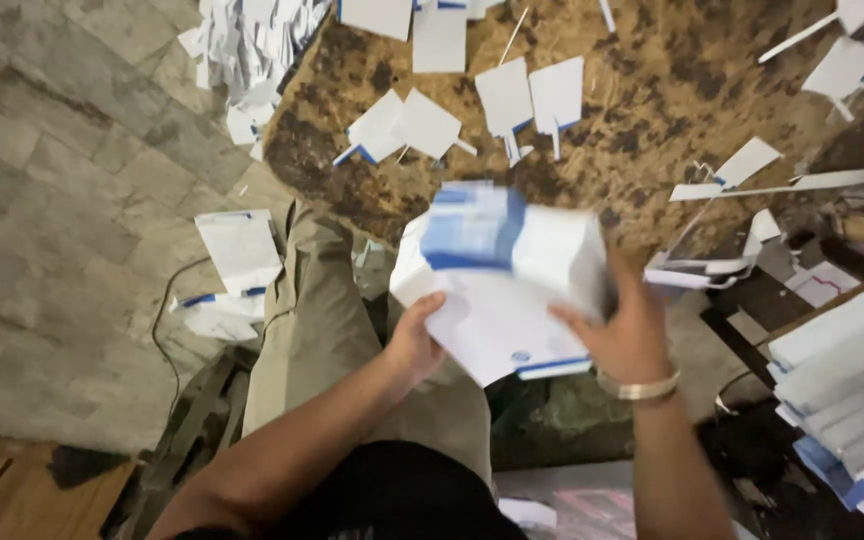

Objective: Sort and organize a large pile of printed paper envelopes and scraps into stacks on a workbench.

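Grey stone-tile floor point(62, 200) filling the whole left side of the frame, biggest thing by far. Then a mottled brown work surface point(652, 90) spread across the top centre and upper right, littered with loose white paper pieces point(532, 95), some with blue edges. Tan trouser leg point(317, 320) running down the middle-left, knee pointing up toward that brown surface. Far right edge: a slanted stack of white sheets with blue trim point(842, 370), lower right of the frame. Upper left: a messy heap of white paper scraps point(247, 45) right at the surface's edge. On the floor, left of the leg, a couple of white envelopes point(237, 250) lying flat. Dead centre: a bundle of white envelopes with blue bands point(502, 280), held up over the lap, top part blurry so can't make out the detail there. Left hand point(414, 345) clamped on the bundle's lower left corner, thumb on top, fingers tucked underneath. Right hand point(624, 335) gripping the bundle's right edge, fingers curled round the side. Smallest bit: a metal bracelet point(639, 387) on the right wrist, just below that hand.
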